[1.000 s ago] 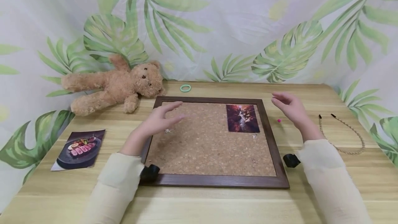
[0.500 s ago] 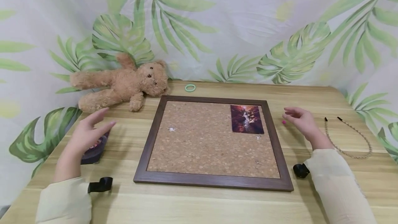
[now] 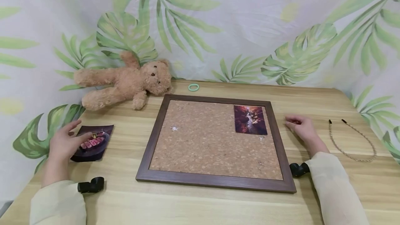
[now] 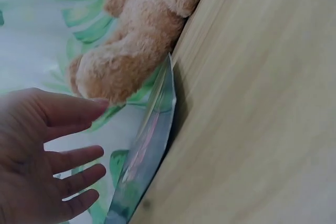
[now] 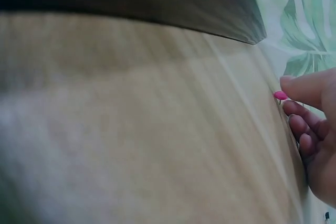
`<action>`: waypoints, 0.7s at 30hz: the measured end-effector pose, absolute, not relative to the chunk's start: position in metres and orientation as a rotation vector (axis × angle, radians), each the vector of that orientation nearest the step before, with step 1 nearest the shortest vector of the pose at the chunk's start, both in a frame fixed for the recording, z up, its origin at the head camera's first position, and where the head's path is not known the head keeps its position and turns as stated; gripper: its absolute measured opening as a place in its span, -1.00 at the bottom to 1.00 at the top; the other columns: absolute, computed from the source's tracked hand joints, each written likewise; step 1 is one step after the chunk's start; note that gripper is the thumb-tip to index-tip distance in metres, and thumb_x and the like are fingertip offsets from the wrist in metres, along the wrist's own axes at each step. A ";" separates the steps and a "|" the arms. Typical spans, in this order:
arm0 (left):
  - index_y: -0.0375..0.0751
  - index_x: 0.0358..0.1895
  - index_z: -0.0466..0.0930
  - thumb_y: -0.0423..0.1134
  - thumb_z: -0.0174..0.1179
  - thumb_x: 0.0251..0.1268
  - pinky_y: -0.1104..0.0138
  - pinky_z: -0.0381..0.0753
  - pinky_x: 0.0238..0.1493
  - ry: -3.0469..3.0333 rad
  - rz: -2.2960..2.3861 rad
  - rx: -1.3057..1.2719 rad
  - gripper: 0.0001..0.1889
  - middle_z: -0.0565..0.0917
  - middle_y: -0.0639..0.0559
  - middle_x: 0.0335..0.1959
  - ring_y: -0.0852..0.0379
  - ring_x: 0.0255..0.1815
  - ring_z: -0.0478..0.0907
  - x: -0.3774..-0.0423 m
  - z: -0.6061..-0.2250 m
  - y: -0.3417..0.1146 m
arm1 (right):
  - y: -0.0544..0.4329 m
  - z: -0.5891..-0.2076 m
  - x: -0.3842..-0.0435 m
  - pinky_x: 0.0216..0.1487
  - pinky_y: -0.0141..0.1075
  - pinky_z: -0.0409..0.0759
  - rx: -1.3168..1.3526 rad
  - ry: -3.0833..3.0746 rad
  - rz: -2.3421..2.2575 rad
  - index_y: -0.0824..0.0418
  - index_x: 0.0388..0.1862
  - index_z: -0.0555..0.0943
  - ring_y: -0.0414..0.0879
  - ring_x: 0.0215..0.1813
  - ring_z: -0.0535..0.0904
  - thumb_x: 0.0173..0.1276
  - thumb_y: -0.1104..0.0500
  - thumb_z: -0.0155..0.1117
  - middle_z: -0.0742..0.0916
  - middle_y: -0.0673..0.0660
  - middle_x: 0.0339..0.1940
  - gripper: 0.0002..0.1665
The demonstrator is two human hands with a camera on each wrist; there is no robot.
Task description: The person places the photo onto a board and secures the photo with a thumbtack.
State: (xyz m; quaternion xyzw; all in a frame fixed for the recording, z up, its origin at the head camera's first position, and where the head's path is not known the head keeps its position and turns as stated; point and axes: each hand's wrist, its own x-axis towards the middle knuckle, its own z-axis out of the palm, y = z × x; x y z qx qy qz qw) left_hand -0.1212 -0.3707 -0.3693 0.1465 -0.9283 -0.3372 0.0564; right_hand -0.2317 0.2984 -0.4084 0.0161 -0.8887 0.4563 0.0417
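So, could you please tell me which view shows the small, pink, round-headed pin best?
Right wrist view: the pink pin shows close up, uncovered, by the right hand. Neither the head nor left wrist view shows it.

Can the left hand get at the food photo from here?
Probably yes. The left hand, open and holding nothing, is right by the food photo. The left wrist view shows nothing blocking the way, and the photo looks bowed up off the table, which may help.

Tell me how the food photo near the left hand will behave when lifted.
The food photo is probably light and bendy, since it looks thin and its edge curves. Its sheen suggests it may be slippery too.
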 end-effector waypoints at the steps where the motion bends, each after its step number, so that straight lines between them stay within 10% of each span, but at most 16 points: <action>1: -0.42 0.26 0.01 -0.06 0.05 0.16 -0.18 0.13 -0.11 -2.847 -0.982 0.427 -0.29 0.11 -0.55 0.13 -0.50 0.05 0.06 -0.121 -0.370 -0.373 | 0.299 -0.409 -0.231 -0.42 -0.53 0.35 0.041 -2.723 1.390 0.50 -0.08 0.48 -0.40 -0.37 0.37 0.19 0.22 0.15 0.61 0.17 -0.27 -0.60; 9: -0.46 0.22 0.06 -0.03 0.09 0.10 -0.25 0.00 -0.18 -2.991 -0.814 0.449 -0.27 0.06 -0.68 0.02 -0.63 -0.05 -0.09 -0.120 -0.384 -0.383 | 0.298 -0.412 -0.230 -0.23 -0.46 0.32 0.023 -2.794 1.284 0.42 -0.12 0.54 -0.03 -0.09 0.40 0.22 0.07 0.12 0.55 0.35 -0.10 -0.56; 21: -0.47 0.11 0.25 -0.21 0.15 0.05 -0.13 0.11 -0.08 -2.913 -0.917 0.574 -0.43 0.14 -0.58 0.08 -0.48 0.01 0.09 -0.119 -0.385 -0.379 | 0.296 -0.416 -0.233 -0.33 -0.43 0.35 0.049 -2.782 1.199 0.39 -0.21 0.59 -0.25 -0.30 0.40 0.21 0.13 0.14 0.60 0.30 -0.21 -0.67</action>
